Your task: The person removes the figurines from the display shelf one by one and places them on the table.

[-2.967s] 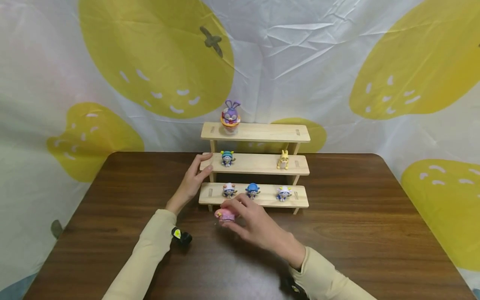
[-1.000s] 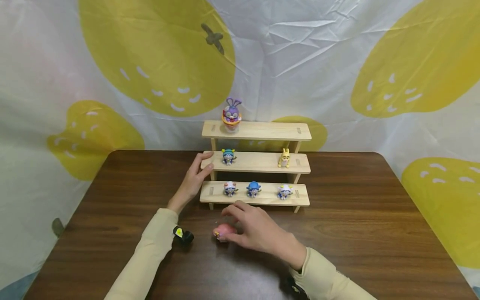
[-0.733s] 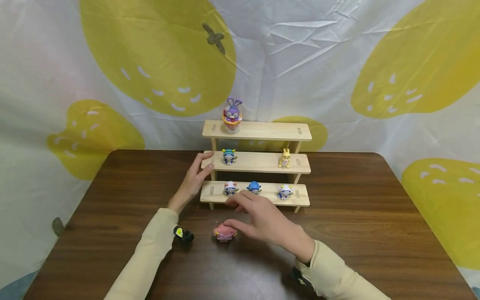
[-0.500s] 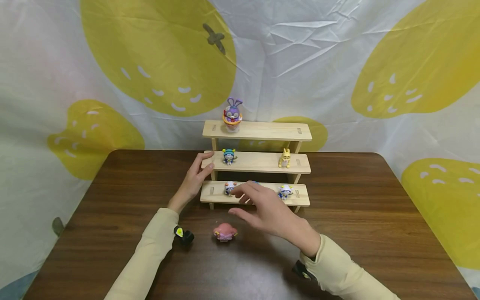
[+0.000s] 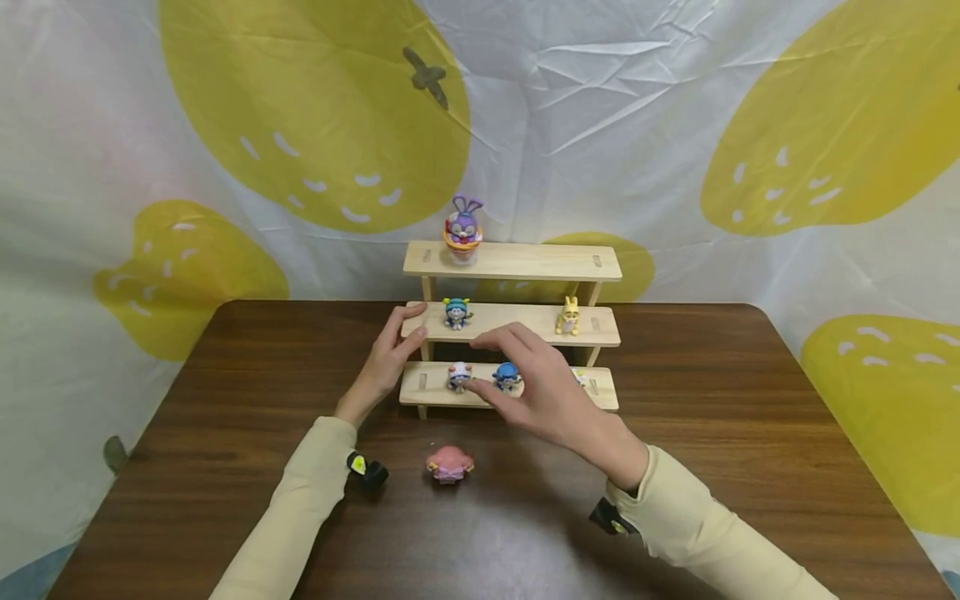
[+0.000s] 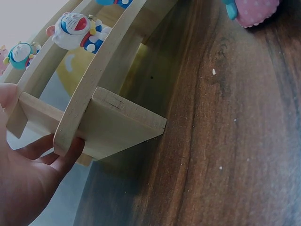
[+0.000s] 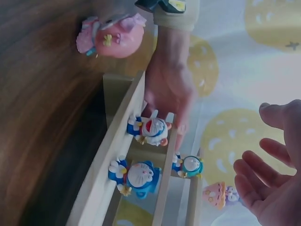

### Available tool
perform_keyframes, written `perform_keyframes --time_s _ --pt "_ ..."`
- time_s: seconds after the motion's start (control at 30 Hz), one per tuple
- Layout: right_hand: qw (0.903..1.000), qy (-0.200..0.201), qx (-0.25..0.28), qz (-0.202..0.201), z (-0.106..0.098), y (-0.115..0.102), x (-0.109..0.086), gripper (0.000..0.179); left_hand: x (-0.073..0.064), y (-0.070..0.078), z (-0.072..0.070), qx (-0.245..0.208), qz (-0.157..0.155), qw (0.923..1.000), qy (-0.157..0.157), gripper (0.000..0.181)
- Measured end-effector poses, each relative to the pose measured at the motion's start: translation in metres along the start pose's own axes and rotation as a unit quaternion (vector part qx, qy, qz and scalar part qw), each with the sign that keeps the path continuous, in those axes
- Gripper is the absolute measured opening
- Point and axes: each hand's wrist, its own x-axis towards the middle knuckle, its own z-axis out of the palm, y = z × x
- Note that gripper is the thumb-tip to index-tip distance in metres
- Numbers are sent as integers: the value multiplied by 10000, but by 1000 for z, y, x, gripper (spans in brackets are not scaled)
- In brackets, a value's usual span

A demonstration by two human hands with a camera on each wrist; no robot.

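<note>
My left hand (image 5: 382,362) grips the left end of the three-tier wooden display stand (image 5: 517,262); its fingers curl about the shelf edges in the left wrist view. Over the lowest shelf hovers my right hand (image 5: 551,392), fingers spread from the thumb and holding nothing. In the head view it is nearest a blue figurine (image 5: 507,377) and a white-hatted figurine (image 5: 459,377) on that shelf. A second white-hatted figurine (image 5: 578,377) is mostly hidden behind it. The pink figurine (image 5: 450,464) stands on the table in front of the stand, apart from both hands.
A teal-hatted figurine (image 5: 456,313) and a yellow figurine (image 5: 568,318) stand on the middle shelf. On the top shelf is a purple rabbit figurine (image 5: 462,229) in a cup. A lemon-print cloth (image 5: 600,108) hangs behind the brown table (image 5: 712,433).
My right hand has set the pink figurine on the table, let go, and risen away toward the shelves. The pink figurine has turned slightly. My left hand has kept its place.
</note>
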Motion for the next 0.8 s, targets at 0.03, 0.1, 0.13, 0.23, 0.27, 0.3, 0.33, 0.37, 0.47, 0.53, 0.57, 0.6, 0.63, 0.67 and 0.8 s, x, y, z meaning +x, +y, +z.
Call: perform_keyframes --time_s 0.03,0.1,0.13,0.23,0.27,0.3,0.33,0.37,0.47,0.53,0.57,0.6,0.63,0.67,0.8 --pt "10000 41 -22 -11 -1 1 1 41 -2 6 -1 15 -9 10000 -15 43" --pt "9999 94 -53 -28 -3 2 4 43 -6 18 -2 67 -1 10000 -37 43" --pt "9999 118 -66 -35 -4 3 5 44 -8 23 -2 92 9 9999 -50 43" --pt "9998 155 -115 -48 -9 6 10 48 -9 26 -2 70 34 9999 -73 43" --pt "9997 174 -134 -52 -11 8 11 50 -9 26 -2 70 47 9999 -80 42" --pt "9997 191 -160 -56 -12 9 13 51 -7 22 -2 58 56 9999 -84 43" --pt "9996 206 -184 -62 -14 11 14 53 -6 17 -2 34 45 9999 -93 43" --pt "9996 212 -199 -52 -16 12 15 54 -4 12 -2 16 39 9999 -91 43" --pt "9995 206 -254 14 -22 14 19 59 2 -4 -1 -1 45 10000 -68 44" --pt "9994 194 -279 72 -24 15 22 62 4 -12 -1 -10 70 10000 -32 44" --pt "9993 200 -297 101 -25 15 23 63 4 -13 -1 -10 86 10000 -16 43" --pt "9992 198 -317 118 -27 15 25 64 4 -14 -1 -5 106 9999 1 43" --pt "9992 208 -311 124 -27 16 26 66 4 -15 -1 -4 118 9999 13 42" --pt "9992 212 -312 133 -28 16 28 67 4 -15 -1 -11 126 9999 34 42" --pt "9991 218 -339 145 -29 18 34 71 3 -15 0 64 154 9998 63 41"
